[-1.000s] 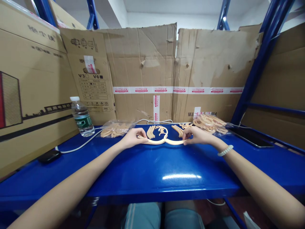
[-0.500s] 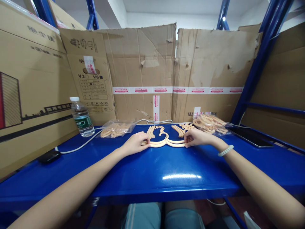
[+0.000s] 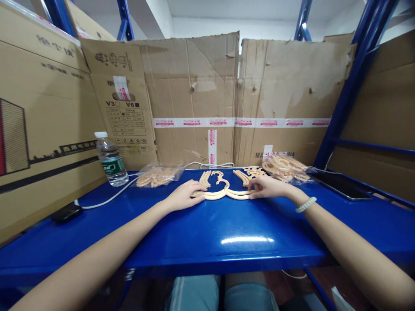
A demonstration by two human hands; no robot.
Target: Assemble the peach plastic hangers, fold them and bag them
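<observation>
1. Near the left end of the desk [image 3: 194, 235] lies a black gadget [image 3: 67, 213], beside a white cable [image 3: 108, 193].
2. Farther back on the left, a water bottle [image 3: 112, 160] stands upright by the cardboard.
3. Toward the far edge, a clear bag [image 3: 158, 176] holds beige pieces.
4. The left hand [image 3: 186, 195] has its fingers and thumb about the hanger's left end; I cannot tell whether it grips or merely touches.
5. The beige hanger [image 3: 214, 195] is mid-desk, hook toward the far edge, two bars showing on each side.
6. Behind it are left rods [image 3: 205, 179], small hooks [image 3: 218, 174], right rods [image 3: 241, 177] and loose pieces [image 3: 254, 171].
7. The right hand [image 3: 266, 186] is about the hanger's right end; its grip is likewise unclear.
8. Beyond are another bag [image 3: 287, 167] and, near the far right corner, a phone [image 3: 340, 184].
</observation>
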